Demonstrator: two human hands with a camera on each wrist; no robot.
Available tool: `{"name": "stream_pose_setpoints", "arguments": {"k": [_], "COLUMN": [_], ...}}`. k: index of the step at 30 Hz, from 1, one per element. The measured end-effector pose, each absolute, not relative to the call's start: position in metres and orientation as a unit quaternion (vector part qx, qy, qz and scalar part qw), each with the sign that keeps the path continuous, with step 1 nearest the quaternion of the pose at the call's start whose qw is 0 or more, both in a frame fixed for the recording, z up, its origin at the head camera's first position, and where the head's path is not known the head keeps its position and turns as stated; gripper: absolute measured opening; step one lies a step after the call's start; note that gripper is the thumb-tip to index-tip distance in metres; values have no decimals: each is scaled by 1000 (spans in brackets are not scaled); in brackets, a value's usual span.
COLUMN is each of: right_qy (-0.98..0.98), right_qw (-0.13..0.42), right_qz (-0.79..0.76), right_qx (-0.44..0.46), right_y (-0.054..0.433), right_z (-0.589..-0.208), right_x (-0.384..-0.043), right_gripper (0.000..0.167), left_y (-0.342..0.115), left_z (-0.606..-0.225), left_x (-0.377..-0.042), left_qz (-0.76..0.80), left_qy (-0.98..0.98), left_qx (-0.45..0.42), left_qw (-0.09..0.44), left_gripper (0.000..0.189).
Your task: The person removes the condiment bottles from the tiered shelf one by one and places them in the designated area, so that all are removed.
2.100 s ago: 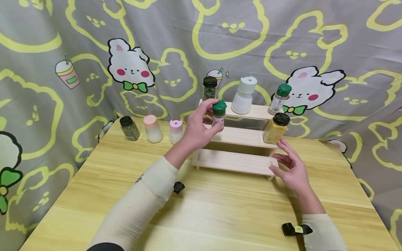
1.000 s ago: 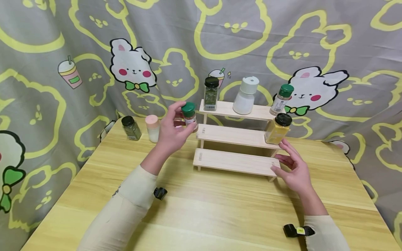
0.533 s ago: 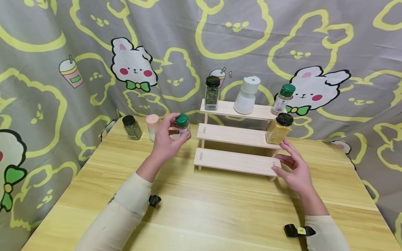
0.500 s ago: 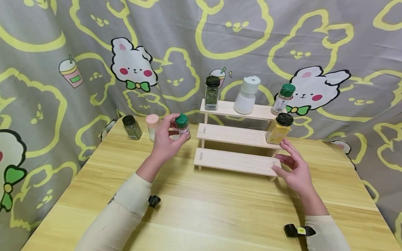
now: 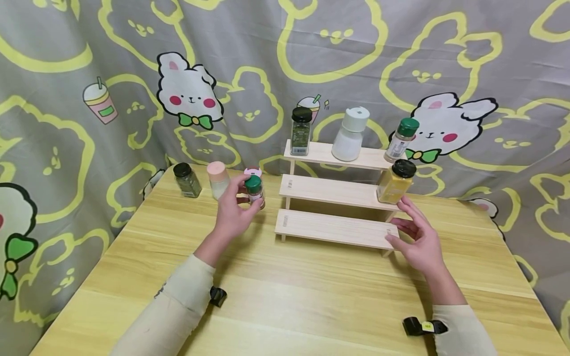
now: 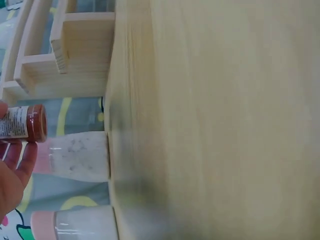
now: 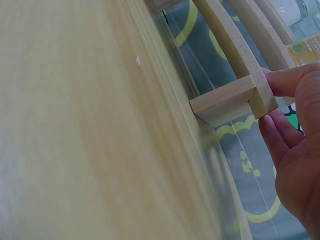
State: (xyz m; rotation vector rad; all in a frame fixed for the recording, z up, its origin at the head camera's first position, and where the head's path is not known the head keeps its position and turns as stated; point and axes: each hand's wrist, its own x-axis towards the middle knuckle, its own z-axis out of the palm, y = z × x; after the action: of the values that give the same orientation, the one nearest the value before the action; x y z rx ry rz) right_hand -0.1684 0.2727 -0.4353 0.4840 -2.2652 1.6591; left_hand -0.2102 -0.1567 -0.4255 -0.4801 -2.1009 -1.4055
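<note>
My left hand (image 5: 235, 210) pinches a small green-capped spice jar (image 5: 254, 187) between thumb and fingers. In the left wrist view the spice jar (image 6: 30, 124) shows reddish-brown contents and a white label, its base raised off the table. Right behind it in the head view is a pink-lidded shaker (image 5: 253, 172), mostly hidden. My right hand (image 5: 418, 244) grips the right end of the lowest step of a three-tier wooden rack (image 5: 336, 228). The right wrist view shows the thumb on top of that step (image 7: 245, 60) and fingertips against its end.
A black-capped jar (image 5: 187, 180) and a peach-lidded shaker (image 5: 217, 179) stand left of my left hand. The top tier bears a dark herb jar (image 5: 301, 131), a white shaker (image 5: 350, 133) and another green-capped jar (image 5: 402, 141). A yellow spice jar (image 5: 395, 182) stands on the middle tier's right end.
My left hand has carried the green-capped spice jar leftward off the rack's middle tier, then lowered it in front of the pink-lidded shaker. My right hand stays on the rack.
</note>
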Motion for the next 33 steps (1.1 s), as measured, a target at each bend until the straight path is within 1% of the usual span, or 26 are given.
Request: {"name": "stream_pose_setpoints", "arguments": {"k": [3,8,21,33], "right_qy": [-785,-788,-790,-789], "right_qw": [147,149,148,147], "right_qz": [578,573,571,573], "right_qx": [169,170,164,166], "right_y": [277,288,288,289], "right_z": [-443,-461,-463,-464], "right_x": [-173,-183,-184,-183], "right_gripper": [80,84,86,86], "left_y": [-159,-166,-175,-178], "left_z": [-429,-437,-447,-456], "left_x": [-210,-213,-213,-212], "left_qz": [-522,-518,-514,-513], "left_qy": [-788,-804,-815,-827], "left_qx": [-170,-147,-138,-128], "left_qw": [277,253,229,192], "left_gripper": [61,59,58,60]}}
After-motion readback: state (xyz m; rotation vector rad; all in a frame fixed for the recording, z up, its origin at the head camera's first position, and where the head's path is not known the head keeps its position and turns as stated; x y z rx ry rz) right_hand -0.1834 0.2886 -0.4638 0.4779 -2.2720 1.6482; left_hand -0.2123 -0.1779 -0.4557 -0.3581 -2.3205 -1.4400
